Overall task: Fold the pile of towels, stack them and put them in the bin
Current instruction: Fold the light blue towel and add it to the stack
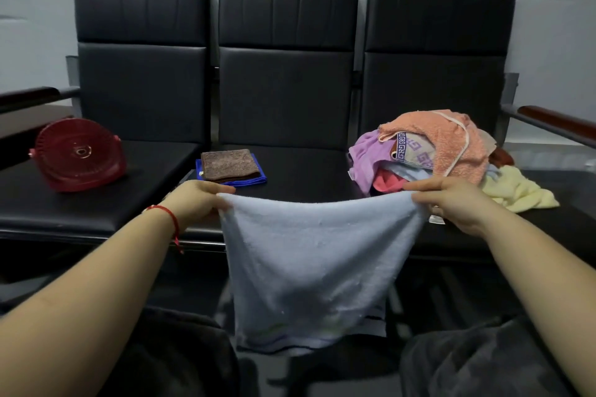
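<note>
A light blue towel hangs in front of the black bench, spread between my hands. My left hand pinches its upper left corner and my right hand pinches its upper right corner. On the middle seat lies a folded brown towel on top of a folded blue towel. A loose pile of towels in orange, purple, pink and pale yellow sits on the right seat. A dark red basket lies tipped on its side on the left seat.
The black three-seat bench stands against a pale wall, with wooden armrests at both ends. My knees in dark trousers show at the bottom of the view.
</note>
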Demonstrator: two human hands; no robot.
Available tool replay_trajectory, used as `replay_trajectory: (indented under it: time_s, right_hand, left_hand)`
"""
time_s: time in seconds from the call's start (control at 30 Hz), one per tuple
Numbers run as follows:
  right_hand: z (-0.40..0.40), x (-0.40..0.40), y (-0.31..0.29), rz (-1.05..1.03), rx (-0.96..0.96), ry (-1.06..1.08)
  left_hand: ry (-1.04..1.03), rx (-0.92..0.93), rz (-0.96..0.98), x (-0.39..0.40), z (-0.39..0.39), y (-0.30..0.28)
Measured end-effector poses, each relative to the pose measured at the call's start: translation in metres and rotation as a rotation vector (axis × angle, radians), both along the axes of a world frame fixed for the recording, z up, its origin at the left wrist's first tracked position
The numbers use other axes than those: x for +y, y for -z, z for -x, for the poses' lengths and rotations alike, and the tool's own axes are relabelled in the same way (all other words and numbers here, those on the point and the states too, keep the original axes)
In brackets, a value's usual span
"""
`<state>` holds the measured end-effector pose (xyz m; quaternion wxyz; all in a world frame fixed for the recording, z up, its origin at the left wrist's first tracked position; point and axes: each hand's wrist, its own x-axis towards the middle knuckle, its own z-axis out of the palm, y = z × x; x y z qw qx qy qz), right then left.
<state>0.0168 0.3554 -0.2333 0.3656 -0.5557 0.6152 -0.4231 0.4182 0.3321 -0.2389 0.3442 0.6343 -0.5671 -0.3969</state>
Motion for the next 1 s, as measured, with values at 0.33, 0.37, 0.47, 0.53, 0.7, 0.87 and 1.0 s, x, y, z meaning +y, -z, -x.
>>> replay_trajectory:
  time_s: [0.33,0.37,0.47,0.53,0.7,0.87,1.0]
  right_hand:
    - [-0.001,-0.004,0.018,-0.111,0.793,-0.075]
    - [0.000,-0.006,0.020,-0.101,0.759,-0.078]
    - [-0.001,-0.002,0.017,-0.119,0.608,-0.131]
    - [-0.001,0.002,0.017,-0.192,0.558,-0.182]
    - [0.002,-0.006,0.033,-0.302,0.585,-0.229]
    - [-0.011,-0.014,0.047,-0.516,0.628,-0.240]
    - [-0.033,-0.024,0.052,-0.547,0.277,-0.070]
  left_hand:
    - [0.045,-0.620,0.182,0.003,0.000,0.006]
    - [0.051,-0.628,0.150,0.002,-0.003,0.008]
    - [0.082,-0.696,0.052,-0.002,-0.015,0.011]
    - [0.062,-0.706,0.003,-0.003,-0.022,0.011]
    - [-0.041,-0.400,-0.217,-0.008,-0.029,0.026]
    - [-0.193,0.003,-0.382,-0.020,-0.025,0.044]
    - [-0.222,0.358,-0.358,-0.026,-0.010,0.048]
